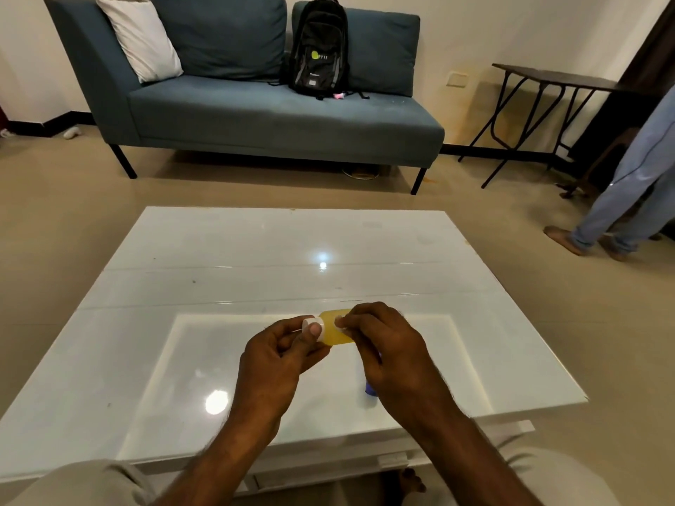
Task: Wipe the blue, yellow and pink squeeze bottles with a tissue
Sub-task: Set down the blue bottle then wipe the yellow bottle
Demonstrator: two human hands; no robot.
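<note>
Closest in, two bare forearms reach out over pale trousered knees, and both hands meet above the glossy white table (255, 250). The left hand (277, 356) has its fingers curled round the white cap (310, 323) of the yellow bottle (334, 332), thumb pressed flat on the cap's top. The right hand (383, 345) grips the bottle's body from the other side, fingers bent over it. So the yellow bottle lies on its side, slung between the two sets of fingertips, cap toward the left fingers, lifted off the tabletop. A small white speck shows right at the right fingertips, against the yellow. I can't tell whether that's the tissue. Just below the right palm, on the wrist side of those fingers, a blue bottle (372, 388) peeks out on the table, mostly hidden by the hand. Beyond the fingertips, bare shiny tabletop with lamp reflections. Further out, across the tan floor, there's a teal sofa (274, 115) with a white cushion (140, 40) and a black backpack (318, 49) propped upright, a tiny pink object (339, 96) beside it, too small to identify. Far off past the right fingers, a dark folding table (548, 76) and another person's legs (628, 191) in light blue trousers.
</note>
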